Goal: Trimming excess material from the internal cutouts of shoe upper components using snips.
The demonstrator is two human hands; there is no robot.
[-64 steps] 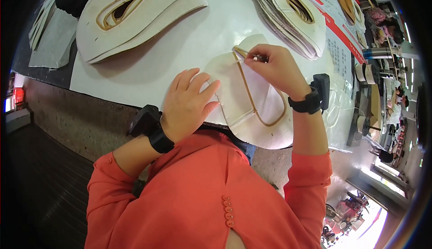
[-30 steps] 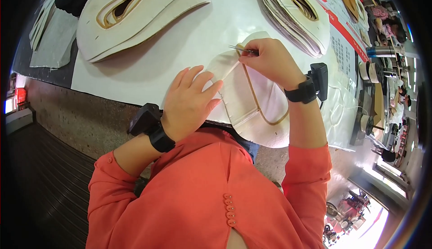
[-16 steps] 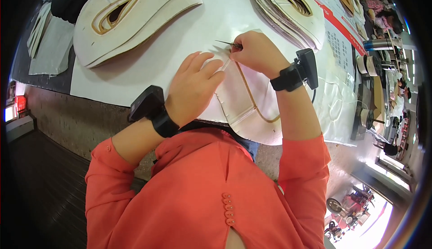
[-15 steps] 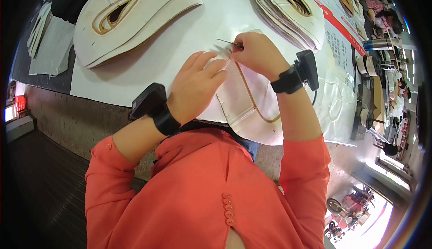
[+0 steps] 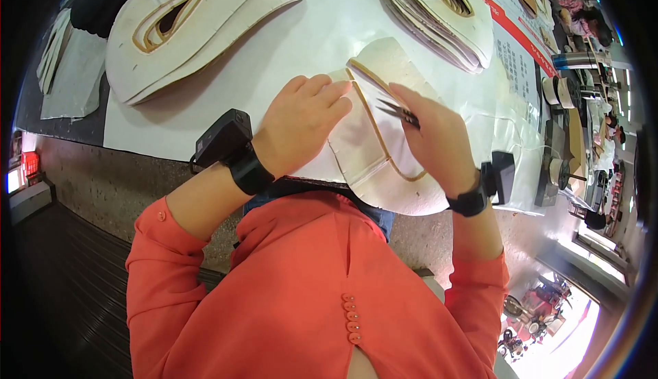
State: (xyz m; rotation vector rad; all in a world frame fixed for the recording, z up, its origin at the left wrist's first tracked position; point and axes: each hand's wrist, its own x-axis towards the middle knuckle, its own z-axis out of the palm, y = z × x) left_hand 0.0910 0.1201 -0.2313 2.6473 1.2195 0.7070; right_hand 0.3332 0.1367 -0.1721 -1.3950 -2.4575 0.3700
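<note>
A white shoe upper (image 5: pixel 394 197) lies on the table in front of me, with tan binding (image 5: pixel 371 118) around its central opening. My left hand (image 5: pixel 295 129) has its fingers curled at the upper's left edge, near the top of the binding. Its thumb is hidden. Over the right part of the upper, my right hand (image 5: pixel 442 139) is closed around small dark thread snips (image 5: pixel 403 113). Their blades point left across the opening, apart from the binding.
Stacks of similar uppers lie at the far left (image 5: pixel 226 40) and far right (image 5: pixel 439 19). White sheeting (image 5: pixel 240 118) covers the table (image 5: pixel 96 122). Dark cloth (image 5: pixel 113 2) sits at the far left corner. Thread spools (image 5: pixel 558 94) stand off to the right.
My right hand has moved right and nearer with the snips, away from the left fingers, uncovering the upper's far end. The left hand has barely moved.
</note>
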